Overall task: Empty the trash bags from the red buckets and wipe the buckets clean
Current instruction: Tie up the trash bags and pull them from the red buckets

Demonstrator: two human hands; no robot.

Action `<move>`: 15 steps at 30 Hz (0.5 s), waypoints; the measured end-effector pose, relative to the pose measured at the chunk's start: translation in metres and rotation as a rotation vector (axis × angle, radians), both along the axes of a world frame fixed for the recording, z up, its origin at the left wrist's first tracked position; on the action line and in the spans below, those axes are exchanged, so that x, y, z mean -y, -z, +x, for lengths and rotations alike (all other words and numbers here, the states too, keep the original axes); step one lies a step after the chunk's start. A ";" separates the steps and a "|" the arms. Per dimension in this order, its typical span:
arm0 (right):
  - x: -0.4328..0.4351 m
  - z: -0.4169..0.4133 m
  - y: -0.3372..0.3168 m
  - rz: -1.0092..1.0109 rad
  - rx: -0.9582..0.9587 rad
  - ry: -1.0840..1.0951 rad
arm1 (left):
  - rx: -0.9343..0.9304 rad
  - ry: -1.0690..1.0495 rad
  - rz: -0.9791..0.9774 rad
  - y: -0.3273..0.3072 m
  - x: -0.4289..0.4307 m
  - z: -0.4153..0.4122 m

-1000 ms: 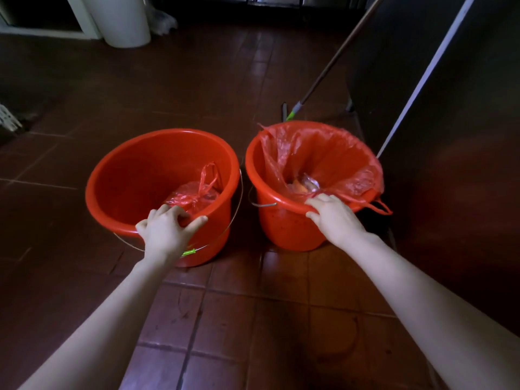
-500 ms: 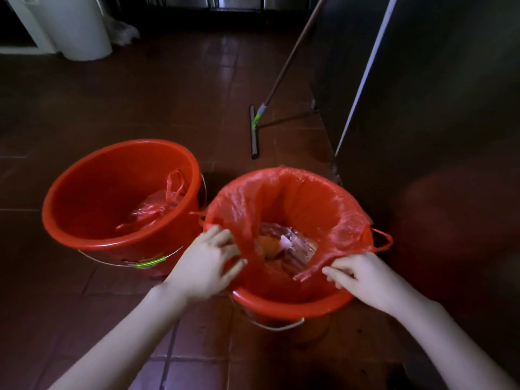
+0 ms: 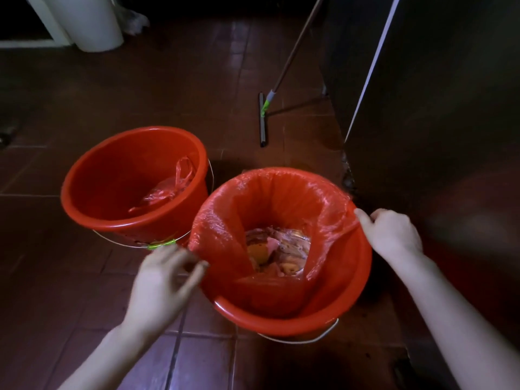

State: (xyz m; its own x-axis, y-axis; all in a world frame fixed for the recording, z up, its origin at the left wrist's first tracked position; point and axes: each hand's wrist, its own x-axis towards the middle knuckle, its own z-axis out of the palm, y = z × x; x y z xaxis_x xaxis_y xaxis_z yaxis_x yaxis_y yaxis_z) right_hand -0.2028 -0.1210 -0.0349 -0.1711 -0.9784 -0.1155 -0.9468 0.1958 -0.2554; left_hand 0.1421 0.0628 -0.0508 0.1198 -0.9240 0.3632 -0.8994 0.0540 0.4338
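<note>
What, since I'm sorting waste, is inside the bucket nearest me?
A red bag lines the bucket; wrappers and something yellow show at the bottom. Whatever lies beneath is covered.

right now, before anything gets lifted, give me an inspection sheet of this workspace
Surface: dark reddish tiled floor; both buckets stand on it.
Job's things: left bucket holds a small tied bag. Right bucket is lined with a liner bag, with trash at its bottom. The liner's near side is already off the rim.
Clutter: floor squeegee beyond the buckets, its pole leaning up to the right.
Grippers: right hand grips the liner at the right rim. Left hand is at the liner's left edge, blurred, grip unclear.
Cables: nothing seen.
Surroundings: white bin far left; dark metal cabinet at right.
</note>
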 end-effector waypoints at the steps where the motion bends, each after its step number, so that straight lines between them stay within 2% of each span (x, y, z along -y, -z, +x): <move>1: 0.005 0.003 0.002 0.075 0.019 0.047 | -0.117 -0.210 0.025 0.001 -0.001 0.010; 2: 0.009 0.006 0.005 0.117 0.043 0.084 | -0.237 -0.401 0.140 0.003 0.000 0.020; 4: 0.017 0.014 0.007 0.145 0.099 0.138 | -0.399 -0.622 0.554 0.009 0.003 0.029; 6: 0.020 0.021 0.007 0.162 0.159 0.167 | -0.681 -0.590 0.853 0.015 0.006 0.028; 7: 0.020 0.023 0.007 0.159 0.188 0.156 | -0.873 -0.544 0.882 0.018 0.010 0.026; 9: 0.015 0.025 0.008 0.104 0.233 0.099 | -1.214 -0.482 0.725 0.022 0.020 0.023; 10: 0.010 0.024 0.010 0.066 0.247 0.075 | -1.301 -0.492 0.576 0.023 0.027 0.023; 11: 0.005 0.022 0.011 0.034 0.255 0.058 | -1.309 -0.502 0.444 0.022 0.033 0.024; 15: -0.014 0.000 0.018 0.005 0.244 0.063 | -1.039 -0.486 0.162 0.001 0.051 0.016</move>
State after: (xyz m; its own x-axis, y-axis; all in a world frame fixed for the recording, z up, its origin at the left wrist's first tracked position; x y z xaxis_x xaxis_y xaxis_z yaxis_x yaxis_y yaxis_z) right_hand -0.2026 -0.1072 -0.0531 -0.1985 -0.9660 -0.1657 -0.8431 0.2545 -0.4737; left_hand 0.1581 0.0121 -0.0522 0.6466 -0.7251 -0.2370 -0.0157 -0.3232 0.9462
